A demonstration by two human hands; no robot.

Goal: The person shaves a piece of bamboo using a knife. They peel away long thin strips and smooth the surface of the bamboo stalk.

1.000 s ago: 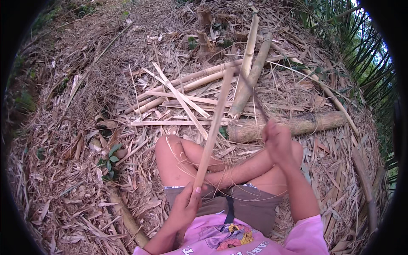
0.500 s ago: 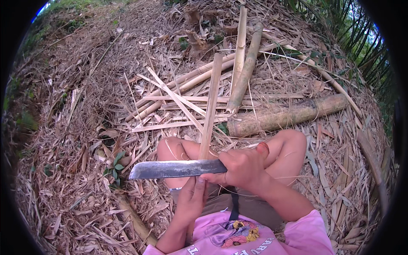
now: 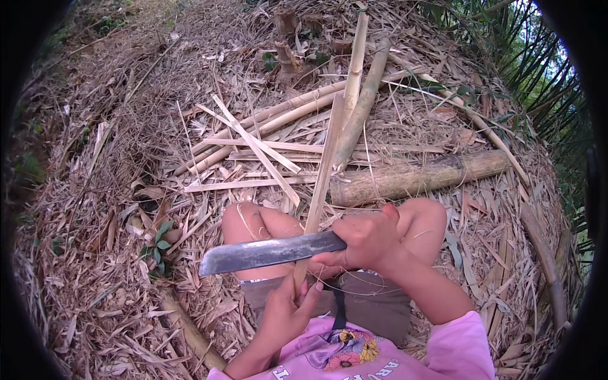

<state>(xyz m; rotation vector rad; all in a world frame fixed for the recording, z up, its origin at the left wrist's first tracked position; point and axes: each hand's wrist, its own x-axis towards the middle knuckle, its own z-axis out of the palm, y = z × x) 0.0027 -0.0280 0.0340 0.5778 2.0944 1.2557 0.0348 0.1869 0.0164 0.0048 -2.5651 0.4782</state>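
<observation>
My left hand [image 3: 286, 316] is closed round the lower end of a flat bamboo strip [image 3: 325, 168], which points up and away from me over my crossed legs. In my right hand [image 3: 368, 244] is the handle of a machete [image 3: 266, 253], its broad dark blade pointing left. The blade lies across the strip, just above the fingers of my left hand. A thin curled shaving [image 3: 364, 294] hangs below my right hand.
Beyond my legs lie several split bamboo strips [image 3: 253, 144], a thick bamboo log [image 3: 424, 179] and thinner poles [image 3: 367, 101]. Cut stumps [image 3: 287, 57] stand farther off. Another pole [image 3: 190, 329] lies at lower left. Dry leaves cover the ground.
My left hand has moved down along with the strip's lower end, so more strip shows below the blade. The strip leans more to the right, and the machete tilts with its tip lower.
</observation>
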